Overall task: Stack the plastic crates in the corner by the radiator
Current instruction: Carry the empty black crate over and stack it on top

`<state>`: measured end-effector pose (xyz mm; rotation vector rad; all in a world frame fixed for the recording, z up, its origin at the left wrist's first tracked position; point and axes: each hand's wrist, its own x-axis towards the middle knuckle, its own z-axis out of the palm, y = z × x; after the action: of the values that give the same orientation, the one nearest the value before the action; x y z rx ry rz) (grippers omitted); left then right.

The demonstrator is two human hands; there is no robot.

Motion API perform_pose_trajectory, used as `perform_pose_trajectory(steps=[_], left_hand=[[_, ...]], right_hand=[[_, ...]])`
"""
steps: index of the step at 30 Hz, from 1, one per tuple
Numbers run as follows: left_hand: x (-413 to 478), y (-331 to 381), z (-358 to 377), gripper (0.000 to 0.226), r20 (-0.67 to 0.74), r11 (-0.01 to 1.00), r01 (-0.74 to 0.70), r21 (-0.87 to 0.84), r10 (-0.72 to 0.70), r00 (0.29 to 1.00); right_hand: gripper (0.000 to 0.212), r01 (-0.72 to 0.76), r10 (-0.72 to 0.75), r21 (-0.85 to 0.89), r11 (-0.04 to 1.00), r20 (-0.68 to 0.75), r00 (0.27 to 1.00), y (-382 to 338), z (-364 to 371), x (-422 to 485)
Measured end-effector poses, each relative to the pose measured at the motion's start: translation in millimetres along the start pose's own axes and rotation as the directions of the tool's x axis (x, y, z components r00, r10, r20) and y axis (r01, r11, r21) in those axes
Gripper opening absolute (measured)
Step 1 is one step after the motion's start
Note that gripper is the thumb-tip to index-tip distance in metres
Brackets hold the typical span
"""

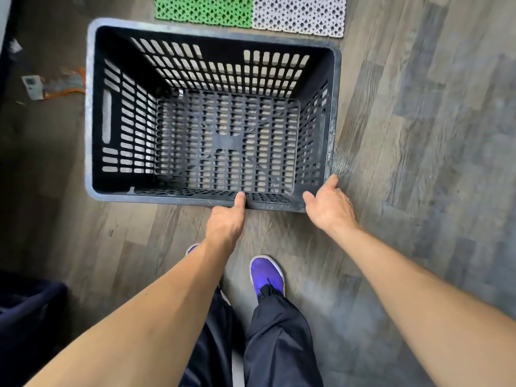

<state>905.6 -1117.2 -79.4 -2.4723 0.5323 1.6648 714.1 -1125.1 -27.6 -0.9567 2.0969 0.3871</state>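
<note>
A big black crate (212, 129) sits on the wood floor (418, 163), right in front of both hands. It stands the right way up, with its open top facing up. Its walls and bottom are full of little holes, and bits of the floor show through them. The left hand (224, 222) holds the near edge of the crate, about in the middle. Its thumb lies flat on top of the edge, and its other fingers curl down under the hand, out of sight. The right hand (329, 208) is at the near right corner of the crate. Its fingers are loose and spread, with the thumb by the near edge and one finger reaching along the right side. I cannot tell if it touches the crate. Past the crate, far from the hands, a green mat (203, 9) and a white mat (300, 15) lie side by side on the floor. Far off to the left of the left hand, past the left wall of the crate, a small white box (33, 86) lies on the floor with an orange cord (75, 92) beside it. Behind the hands, close to the person, are two purple shoes (266, 272) and dark trousers (273, 344). One shoe is mostly hidden under the left arm.
</note>
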Motion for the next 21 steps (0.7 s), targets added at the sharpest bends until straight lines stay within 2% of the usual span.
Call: perform_pose_trajectory(steps=[3,5,8,10,13,17,21], left_hand=[[1,3,16,0.073,0.082,0.926,0.097,-0.364,-0.071,0.994],[4,6,27,0.06,0.101,0.864,0.102,-0.493,-0.059,0.993],[8,14,35,0.042,0.122,0.756,0.121,-0.643,-0.055,0.991],[6,16,35,0.038,0.142,0.685,0.146,-0.714,-0.063,0.988],[1,14,29,0.039,0.123,0.634,0.146,-0.76,-0.081,0.989],[-7,8,3,0.041,0.035,0.611,0.082,-0.788,-0.087,0.996],[-21,2,-26,0.029,-0.012,0.573,0.062,-0.817,-0.125,0.992]], right_hand=[[0.053,-0.086,0.09,0.137,0.987,-0.026,0.996,-3,-1,23],[0.039,-0.123,0.129,0.226,0.966,-0.011,0.992,0,0,40],[0.037,-0.177,0.154,0.383,0.906,0.09,0.984,5,-1,55],[0.038,-0.197,0.157,0.414,0.889,0.128,0.979,5,-2,54],[0.041,-0.208,0.138,0.461,0.863,0.182,0.974,4,2,43],[0.025,-0.224,0.073,0.581,0.783,0.271,0.96,-1,13,15],[0.046,-0.304,0.046,0.657,0.69,0.38,0.924,-2,31,-14]])
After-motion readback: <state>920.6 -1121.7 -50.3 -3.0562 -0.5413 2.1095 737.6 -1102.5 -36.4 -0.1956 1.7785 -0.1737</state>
